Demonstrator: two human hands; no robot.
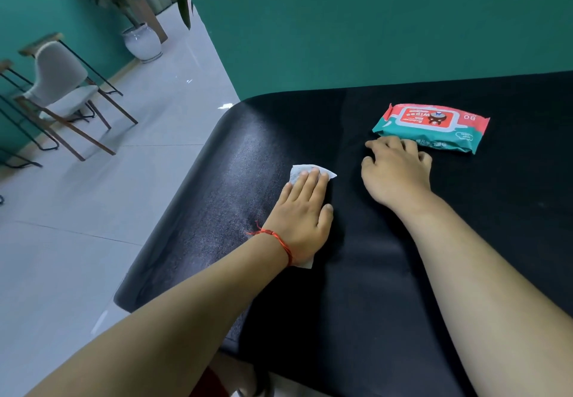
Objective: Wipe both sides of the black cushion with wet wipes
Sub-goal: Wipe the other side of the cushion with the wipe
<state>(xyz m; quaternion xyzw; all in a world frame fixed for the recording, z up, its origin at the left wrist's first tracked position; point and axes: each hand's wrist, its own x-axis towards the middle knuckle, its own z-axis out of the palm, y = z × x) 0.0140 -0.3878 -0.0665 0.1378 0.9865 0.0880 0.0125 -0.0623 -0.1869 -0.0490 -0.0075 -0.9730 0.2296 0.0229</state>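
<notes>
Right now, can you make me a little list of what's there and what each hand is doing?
cushion: black cushion, lying flat, glossy sheen on its left part
wipe: white wet wipe, spread on the cushion under the left hand
left hand: fingers straight, presses the wipe down
right hand: rests on the cushion beside the pack, holds nothing
pack: wipes pack, lying on the cushion
wrist: red string on the left wrist

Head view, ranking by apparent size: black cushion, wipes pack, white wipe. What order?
1. black cushion
2. wipes pack
3. white wipe, but the left hand covers most of it, so its rank against the pack is unsure.
</notes>
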